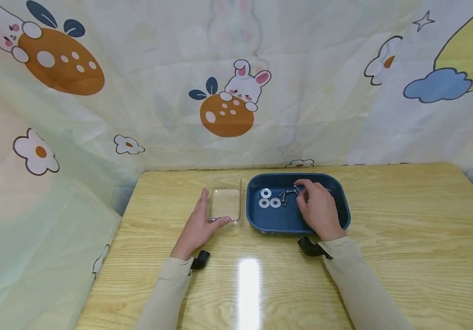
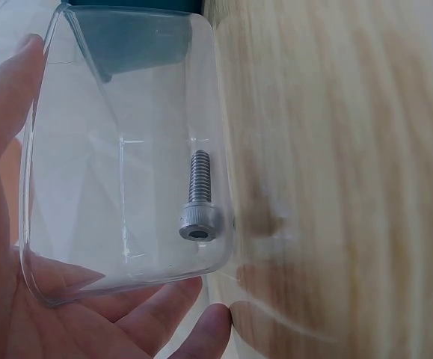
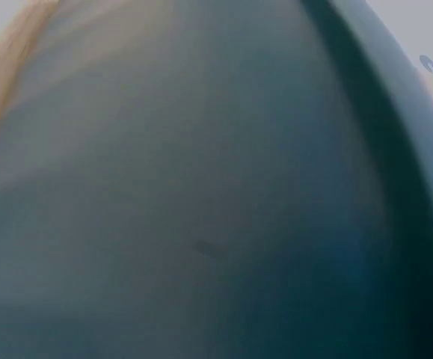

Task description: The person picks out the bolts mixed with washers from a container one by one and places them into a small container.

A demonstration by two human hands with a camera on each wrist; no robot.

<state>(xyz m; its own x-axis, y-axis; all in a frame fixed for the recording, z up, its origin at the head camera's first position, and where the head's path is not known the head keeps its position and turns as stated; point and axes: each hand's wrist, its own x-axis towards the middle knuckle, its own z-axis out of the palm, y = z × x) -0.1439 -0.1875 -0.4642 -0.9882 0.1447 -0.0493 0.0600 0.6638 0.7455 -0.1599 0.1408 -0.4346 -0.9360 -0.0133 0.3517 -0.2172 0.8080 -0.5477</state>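
Note:
A clear plastic box [image 1: 225, 206] stands on the table, and my left hand [image 1: 197, 229] holds it at its left side and near edge. Inside the box lies a socket-head bolt [image 2: 200, 198] with a threaded shank. To the right is a dark blue tray [image 1: 277, 225] with three flat washers [image 1: 265, 193] and several bolts [image 1: 283, 199] on its floor. My right hand [image 1: 320, 208] reaches into the tray's right half and pinches a bolt [image 1: 297, 189] between thumb and fingers. In the right wrist view the tray wall [image 3: 201, 149] fills most of the picture, hiding the fingertips.
The wooden table [image 1: 405, 229] extends to both sides and toward me. A patterned cloth [image 1: 158, 91] hangs behind its far edge and along the left. A bright reflection lies on the wood between my forearms.

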